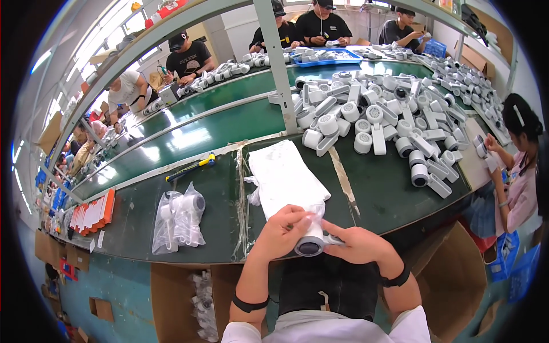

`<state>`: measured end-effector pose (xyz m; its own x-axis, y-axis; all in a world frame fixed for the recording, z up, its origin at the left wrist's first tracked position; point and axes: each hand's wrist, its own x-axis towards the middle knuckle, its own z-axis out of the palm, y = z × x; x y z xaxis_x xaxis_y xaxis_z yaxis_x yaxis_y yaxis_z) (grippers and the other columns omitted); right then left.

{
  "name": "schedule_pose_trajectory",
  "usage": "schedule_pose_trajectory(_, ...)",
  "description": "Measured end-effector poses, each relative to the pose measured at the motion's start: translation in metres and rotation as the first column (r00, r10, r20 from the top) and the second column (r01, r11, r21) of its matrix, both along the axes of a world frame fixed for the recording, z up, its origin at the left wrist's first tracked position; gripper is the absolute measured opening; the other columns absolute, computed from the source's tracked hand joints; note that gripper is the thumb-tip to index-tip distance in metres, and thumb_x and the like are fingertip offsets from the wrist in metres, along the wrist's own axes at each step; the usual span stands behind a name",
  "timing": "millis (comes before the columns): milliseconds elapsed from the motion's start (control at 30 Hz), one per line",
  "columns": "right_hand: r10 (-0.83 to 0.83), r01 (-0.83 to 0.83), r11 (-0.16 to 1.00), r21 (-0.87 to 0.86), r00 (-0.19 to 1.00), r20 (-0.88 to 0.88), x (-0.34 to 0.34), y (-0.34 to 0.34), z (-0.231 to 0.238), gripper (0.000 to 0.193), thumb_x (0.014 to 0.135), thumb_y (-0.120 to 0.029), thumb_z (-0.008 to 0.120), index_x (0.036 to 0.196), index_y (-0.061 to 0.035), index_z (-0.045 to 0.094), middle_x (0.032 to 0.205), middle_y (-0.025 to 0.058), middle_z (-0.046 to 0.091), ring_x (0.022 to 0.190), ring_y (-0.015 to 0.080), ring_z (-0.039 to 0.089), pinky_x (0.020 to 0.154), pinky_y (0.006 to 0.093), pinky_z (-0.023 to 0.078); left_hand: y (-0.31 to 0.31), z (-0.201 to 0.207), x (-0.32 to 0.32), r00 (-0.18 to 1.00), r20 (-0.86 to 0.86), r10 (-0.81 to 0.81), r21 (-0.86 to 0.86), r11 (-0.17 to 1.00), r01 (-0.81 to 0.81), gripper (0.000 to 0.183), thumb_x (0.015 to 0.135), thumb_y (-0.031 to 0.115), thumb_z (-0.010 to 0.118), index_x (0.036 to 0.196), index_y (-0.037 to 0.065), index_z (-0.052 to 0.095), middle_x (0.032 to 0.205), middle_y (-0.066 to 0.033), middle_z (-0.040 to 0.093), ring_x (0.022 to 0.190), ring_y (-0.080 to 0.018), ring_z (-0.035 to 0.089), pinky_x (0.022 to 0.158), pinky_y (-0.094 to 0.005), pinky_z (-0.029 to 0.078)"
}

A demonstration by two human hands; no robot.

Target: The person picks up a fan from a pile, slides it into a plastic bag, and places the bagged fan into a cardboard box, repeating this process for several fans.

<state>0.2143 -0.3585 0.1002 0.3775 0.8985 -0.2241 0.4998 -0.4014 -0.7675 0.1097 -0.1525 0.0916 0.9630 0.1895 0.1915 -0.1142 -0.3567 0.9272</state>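
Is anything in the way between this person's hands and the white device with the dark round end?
No obstacle shows: the left hand and right hand are both at the white device. Clear plastic shows between them; whether any lies under either hand, I can't tell.

Hammer (191, 167) left of bag stack (287, 174), devices (378, 132) right.

The dark green tabletop (134, 206) is carrying a heap of devices (377, 123) at the far right. A white stack (286, 174) is lying centrally, bagged devices (189, 217) are sitting left of it, a tool (190, 168) is resting beyond those, and an orange-and-white stack (93, 214) is lying leftmost.
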Motion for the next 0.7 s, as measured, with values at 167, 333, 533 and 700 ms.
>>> schedule_pose_trajectory(167, -0.206, 0.233, 0.957, 0.172, 0.966, -0.158, -0.013, 0.010, -0.017, 0.063, 0.092, -0.029, 0.062, 0.148, -0.0180, 0.036, 0.089, 0.0189, 0.066, 0.076, 0.0333, 0.066, 0.072, 0.0373, 0.051, 0.003, 0.007, -0.012, 0.993, -0.013, 0.115, 0.130, 0.985, -0.113, 0.020, 0.094, 0.012, 0.060, 0.107, 0.003, 0.071, 0.102, -0.0087, 0.062, 0.082, -0.0144, 0.060, 0.072, -0.0254, 0.048)
schedule_pose_trajectory(333, -0.335, 0.455, 0.856, 0.247, 0.851, -0.405, -0.031, 0.024, -0.036, 0.057, 0.093, -0.018, 0.061, 0.144, -0.0115, 0.037, 0.084, 0.0084, 0.062, 0.066, 0.0158, 0.061, 0.065, 0.0285, 0.050, -0.017, 0.010, -0.010, 0.903, 0.312, 0.296, 0.286, 0.877, -0.386, 0.015, 0.088, 0.006, 0.066, 0.102, 0.003, 0.071, 0.090, -0.0100, 0.061, 0.070, -0.0188, 0.062, 0.060, -0.0278, 0.049)
schedule_pose_trajectory(533, -0.350, 0.679, 0.686, 0.262, 0.624, -0.699, -0.036, 0.047, -0.051, 0.053, 0.093, -0.009, 0.057, 0.140, -0.0074, 0.033, 0.101, 0.0065, 0.061, 0.084, 0.0127, 0.061, 0.073, 0.0261, 0.051, -0.048, -0.001, -0.010, 0.861, 0.471, 0.189, 0.534, 0.716, -0.449, 0.023, 0.079, 0.000, 0.071, 0.101, 0.009, 0.071, 0.080, -0.0074, 0.058, 0.058, -0.0216, 0.060, 0.051, -0.0308, 0.047)
schedule_pose_trajectory(700, -0.212, 0.769, 0.437, 0.467, 0.592, -0.777, -0.036, 0.058, -0.049, 0.049, 0.093, -0.003, 0.055, 0.137, -0.0052, 0.034, 0.125, 0.0093, 0.051, 0.108, 0.0152, 0.055, 0.087, 0.0267, 0.049, -0.054, -0.030, -0.012, 0.871, 0.469, 0.143, 0.415, 0.835, -0.361, 0.024, 0.079, 0.000, 0.071, 0.101, 0.007, 0.070, 0.080, -0.0078, 0.060, 0.060, -0.0227, 0.060, 0.053, -0.0305, 0.048)
